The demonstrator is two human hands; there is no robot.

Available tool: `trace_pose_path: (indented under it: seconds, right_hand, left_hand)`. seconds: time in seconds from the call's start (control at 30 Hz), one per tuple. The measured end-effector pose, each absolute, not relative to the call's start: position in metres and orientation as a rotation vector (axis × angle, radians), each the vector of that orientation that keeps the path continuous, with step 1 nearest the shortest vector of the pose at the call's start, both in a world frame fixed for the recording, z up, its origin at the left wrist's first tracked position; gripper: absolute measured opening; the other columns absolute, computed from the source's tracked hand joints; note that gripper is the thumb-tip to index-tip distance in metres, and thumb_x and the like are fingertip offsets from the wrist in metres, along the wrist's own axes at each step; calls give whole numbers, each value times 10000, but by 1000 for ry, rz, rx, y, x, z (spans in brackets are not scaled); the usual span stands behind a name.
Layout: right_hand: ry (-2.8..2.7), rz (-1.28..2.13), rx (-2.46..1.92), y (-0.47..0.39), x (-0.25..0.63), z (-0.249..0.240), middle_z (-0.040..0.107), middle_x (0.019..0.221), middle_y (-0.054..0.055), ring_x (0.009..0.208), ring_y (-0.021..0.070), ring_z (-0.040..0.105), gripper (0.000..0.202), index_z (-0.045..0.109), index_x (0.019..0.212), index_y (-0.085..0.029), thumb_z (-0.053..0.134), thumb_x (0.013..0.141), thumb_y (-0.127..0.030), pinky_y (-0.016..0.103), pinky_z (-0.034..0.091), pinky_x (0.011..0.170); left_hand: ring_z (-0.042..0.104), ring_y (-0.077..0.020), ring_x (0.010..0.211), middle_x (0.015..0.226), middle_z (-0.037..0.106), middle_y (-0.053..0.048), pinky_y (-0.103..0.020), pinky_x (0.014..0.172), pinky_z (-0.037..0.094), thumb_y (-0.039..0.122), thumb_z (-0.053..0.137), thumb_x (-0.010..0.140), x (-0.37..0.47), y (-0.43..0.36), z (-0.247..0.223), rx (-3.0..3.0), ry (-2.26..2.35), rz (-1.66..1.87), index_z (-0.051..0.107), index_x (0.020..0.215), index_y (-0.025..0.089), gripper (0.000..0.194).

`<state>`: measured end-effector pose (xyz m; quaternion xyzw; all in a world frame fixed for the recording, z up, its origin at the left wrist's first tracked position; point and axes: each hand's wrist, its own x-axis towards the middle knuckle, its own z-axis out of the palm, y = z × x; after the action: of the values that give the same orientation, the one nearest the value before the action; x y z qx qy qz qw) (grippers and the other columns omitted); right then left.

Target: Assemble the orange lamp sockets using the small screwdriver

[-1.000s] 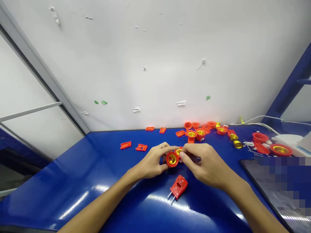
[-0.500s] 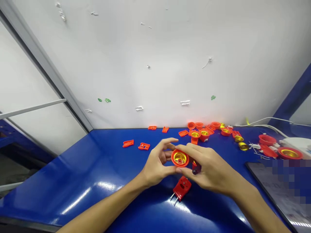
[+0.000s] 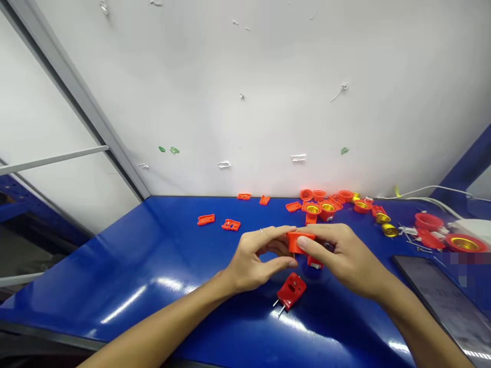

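Observation:
A red lamp socket is held between my two hands above the blue table, its wide rim upward and its side facing me. My left hand has its fingers along the rim and its thumb below. On the near side of the socket presses the thumb of my right hand, with the fingers behind it. Just below them a red part with a white mark shows partly; whether it is held or lies on the table I cannot tell. A red two-pin plug piece lies in front of my hands, prongs toward me.
Several red shell pieces lie at the back left of the blue table. Sockets and brass threaded sleeves cluster at the back right. A dark flat screen lies on the right. A white wall rises behind.
The socket has tipped from its open brass mouth facing me to a side view, and both hands have turned with it. The whole view has shifted slightly.

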<state>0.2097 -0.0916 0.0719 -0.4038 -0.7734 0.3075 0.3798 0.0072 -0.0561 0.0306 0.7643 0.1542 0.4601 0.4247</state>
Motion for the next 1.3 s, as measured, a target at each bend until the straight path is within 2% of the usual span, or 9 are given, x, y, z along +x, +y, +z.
trace_pose_path:
  seconds: [0.17,0.3,0.47,0.8,0.93,1.07,1.13,1.2,1.3]
  right_hand:
    - [-1988,786,-1046,-93,209,71,693,816,-21,673,116,547,281,726,975,-219,499,987,-385,246,394,588]
    - [-2023,746,-1054,-93,209,71,700,816,-6,644,116,544,336,700,827,-198,472,993,-380,258,392,579]
    - [-2041,691,-1058,-92,207,71,689,812,21,726,153,598,331,672,784,-191,473,987,-361,274,432,641]
    - [-2074,629,-1069,-93,206,70,697,813,25,731,161,616,315,700,847,-192,470,996,-347,269,462,666]
    - [-2078,619,-1084,-93,206,68,702,862,23,746,156,609,298,701,898,-202,472,999,-364,276,451,672]
    - [-2097,548,-1075,-94,211,67,704,918,19,759,156,606,245,706,1094,-230,589,942,-382,289,452,694]
    - [-2108,469,-1038,-95,216,68,687,927,18,795,163,607,337,684,1191,-246,676,885,-387,304,461,744]
    - [-2104,426,-987,-96,221,71,640,850,9,737,150,575,357,681,1209,-249,693,876,-376,295,452,694]
    - [-2066,412,-897,-97,225,75,554,743,-8,624,120,490,227,714,1115,-231,650,910,-306,270,386,571]
  left_hand:
    - [741,-162,720,927,743,-45,-262,678,643,150,758,828,7,-56,30,2012,399,1196,625,1281,210,476]
    - [744,-161,716,940,751,-59,-248,661,643,169,742,852,5,-54,30,2137,399,1233,608,1297,194,465]
    - [749,-163,754,949,757,-69,-247,702,641,203,744,860,2,-53,28,2331,400,1301,605,1274,179,437]
    - [727,-146,745,894,721,-68,-233,684,625,200,657,920,5,-53,27,2517,440,1388,569,1195,130,297]
    - [699,-136,683,849,709,-49,-232,642,598,187,635,922,4,-53,30,2657,457,1437,559,1167,138,261]
    - [721,-166,735,894,730,-79,-238,607,589,162,584,939,0,-48,29,2856,393,1467,533,1232,134,298]
    - [734,-194,822,953,734,-111,-259,651,610,117,580,928,-3,-45,28,2955,314,1497,518,1283,121,361]
    - [735,-209,879,982,733,-131,-282,703,629,67,562,917,-6,-42,28,3034,226,1525,491,1339,100,430]
    - [735,-203,904,995,738,-128,-290,739,647,43,489,932,-9,-39,34,3126,115,1530,473,1379,97,451]
